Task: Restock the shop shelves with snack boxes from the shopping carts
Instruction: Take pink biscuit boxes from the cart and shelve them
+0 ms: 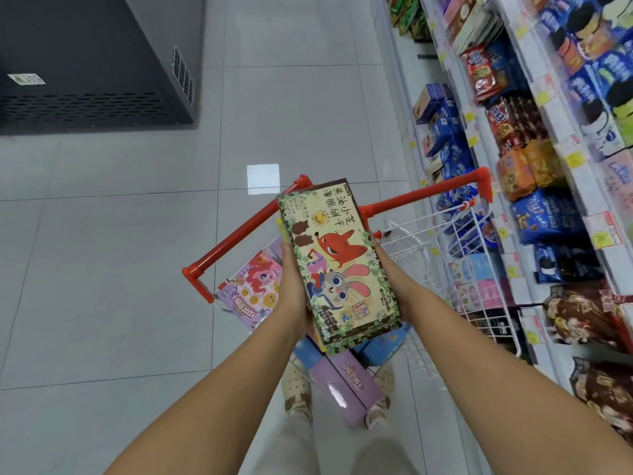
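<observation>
I hold a tall snack box (337, 262) printed with a cartoon fox and rabbit, lifted above the shopping cart (431, 255). My left hand (293, 289) grips its left edge and my right hand (390, 279) grips its right edge. The cart has red handles and a white wire basket. Inside it lie a pink pony snack box (253, 293), purple boxes (346, 382) and a blue box (380, 347), partly hidden by the box I hold. The shop shelves (534, 166) stand on the right, filled with snack packs.
A dark chest freezer (85, 63) stands at the far left. Grey tiled floor (137, 252) lies between it and the cart. My feet in perforated shoes (296, 389) show beneath the cart. Yellow price tags line the shelf edges.
</observation>
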A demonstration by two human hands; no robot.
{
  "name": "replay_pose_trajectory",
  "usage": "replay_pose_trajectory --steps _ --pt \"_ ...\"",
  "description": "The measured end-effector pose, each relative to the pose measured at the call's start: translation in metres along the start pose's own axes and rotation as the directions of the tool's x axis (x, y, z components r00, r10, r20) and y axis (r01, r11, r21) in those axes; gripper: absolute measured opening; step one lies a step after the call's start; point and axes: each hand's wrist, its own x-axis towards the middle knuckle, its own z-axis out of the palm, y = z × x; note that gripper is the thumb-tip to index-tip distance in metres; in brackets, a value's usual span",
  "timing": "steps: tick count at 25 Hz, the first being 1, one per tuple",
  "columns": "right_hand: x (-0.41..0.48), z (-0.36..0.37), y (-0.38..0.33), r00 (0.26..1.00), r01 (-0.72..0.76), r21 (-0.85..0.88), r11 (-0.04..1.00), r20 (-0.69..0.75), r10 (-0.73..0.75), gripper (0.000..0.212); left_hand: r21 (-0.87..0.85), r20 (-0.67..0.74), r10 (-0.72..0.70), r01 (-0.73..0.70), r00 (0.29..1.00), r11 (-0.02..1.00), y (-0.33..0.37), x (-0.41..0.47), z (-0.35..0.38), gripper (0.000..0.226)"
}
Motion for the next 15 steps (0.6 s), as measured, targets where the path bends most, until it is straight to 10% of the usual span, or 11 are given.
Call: replay_pose_trajectory --steps 15 --pt "-0.042 -0.273 0.024 0.958 0.038 0.137 0.99 -0.287 0.003 0.043 0.158 0.28 -0.066 0.022 0.958 0.987 -0.139 0.055 0.238 0.073"
